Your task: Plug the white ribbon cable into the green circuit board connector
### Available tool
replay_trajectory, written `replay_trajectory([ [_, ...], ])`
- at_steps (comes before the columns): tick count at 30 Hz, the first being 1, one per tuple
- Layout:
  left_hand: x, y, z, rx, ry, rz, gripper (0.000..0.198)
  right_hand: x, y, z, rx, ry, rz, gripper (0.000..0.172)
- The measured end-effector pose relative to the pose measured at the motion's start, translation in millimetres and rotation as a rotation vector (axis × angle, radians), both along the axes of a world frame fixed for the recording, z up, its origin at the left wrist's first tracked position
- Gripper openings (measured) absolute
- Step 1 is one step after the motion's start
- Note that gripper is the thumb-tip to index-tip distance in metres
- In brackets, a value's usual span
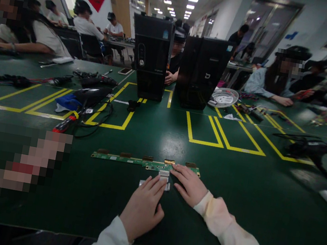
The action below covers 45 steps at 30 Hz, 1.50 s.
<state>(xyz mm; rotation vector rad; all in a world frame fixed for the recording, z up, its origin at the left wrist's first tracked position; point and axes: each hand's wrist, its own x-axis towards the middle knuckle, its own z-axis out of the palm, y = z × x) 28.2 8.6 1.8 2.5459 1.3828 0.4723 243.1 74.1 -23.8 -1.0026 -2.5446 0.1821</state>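
A long narrow green circuit board (131, 160) with brown tabs along its far edge lies across the table in front of me. A short white flat cable (163, 174) meets its near edge, and part of the cable is hidden under my fingers. My left hand (145, 206) rests its stretched fingertips on the cable, with the thumb held apart. My right hand (191, 185) lies with spread fingers over the right part of the board, its fingertips touching it near one bright gold tab (169, 162).
Two black computer towers (152, 57) (202, 72) stand at the back. Left lie a red-and-black tool (65, 123), cables and a blue-and-black item (70, 102). A white basket (224, 97) and a black frame-like object (325, 153) are right. Several people sit around.
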Motion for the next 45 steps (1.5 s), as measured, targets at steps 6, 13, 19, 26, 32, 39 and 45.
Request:
replay_trajectory([
  [6, 1.9, -2.3, -1.0, -0.001, 0.008, 0.02, 0.057, 0.4, 0.1, 0.6, 0.002, 0.007, 0.001, 0.042],
  [13, 0.8, -1.3, -3.1, -0.007, 0.005, 0.0, 0.059, 0.2, -0.4, 1.2, -0.014, -0.004, -0.001, 0.043],
  [19, 1.0, -1.6, -4.9, 0.013, -0.033, 0.002, 0.058, -0.1, -0.5, 2.2, -0.019, 0.001, 0.0, 0.044],
  [26, 1.0, -5.7, -2.0, -0.003, -0.015, 0.012, 0.056, 1.0, -0.7, 2.8, -0.022, -0.003, 0.004, 0.043],
  [32, 2.2, -6.6, -2.1, -0.007, 0.008, 0.018, 0.056, 0.9, -0.8, 2.4, -0.021, -0.007, 0.001, 0.043],
  [39, 2.3, -4.8, -3.4, 0.003, -0.003, 0.02, 0.055, 0.4, -1.0, 3.3, -0.025, -0.021, -0.003, 0.043],
  [45, 1.7, -3.4, -3.2, -0.025, -0.005, 0.015, 0.055, 0.9, -0.3, 1.9, -0.031, 0.013, 0.011, 0.044],
])
